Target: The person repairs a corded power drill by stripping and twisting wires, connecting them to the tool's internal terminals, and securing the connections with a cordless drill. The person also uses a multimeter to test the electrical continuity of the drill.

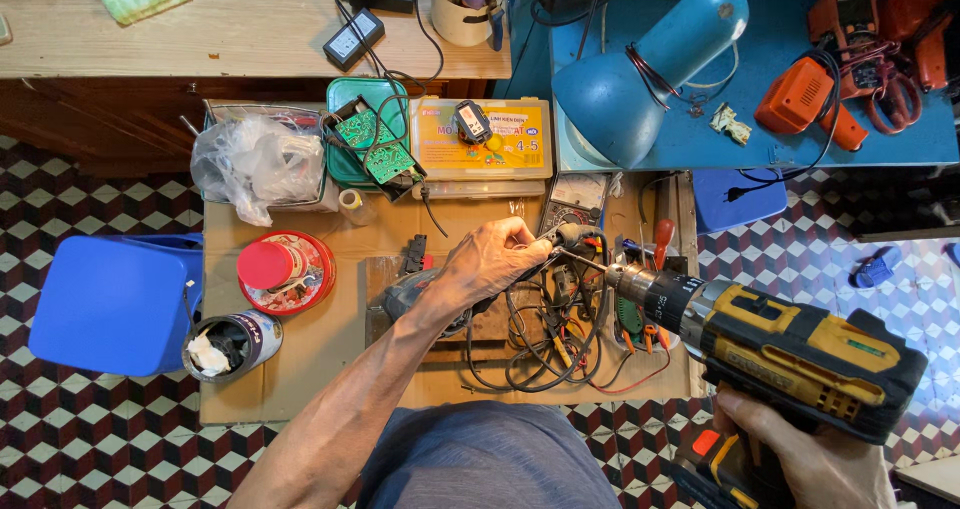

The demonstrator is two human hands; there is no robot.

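Right hand (pixel 800 459): grip wrapped around the handle of a yellow-and-black cordless drill (pixel 790 344), held off the tabletop's right edge with its chuck over the clutter there. Left hand (pixel 490 259): grip pinched on a slim dark tool (pixel 560 237) whose tip meets the chuck. Risks, as I judge them: a bumped trigger would spin the chuck against the fingers; loose black cables (pixel 535 344) beneath could snag.

Bare forearms, grey-blue garment (pixel 485 459) over the lap.
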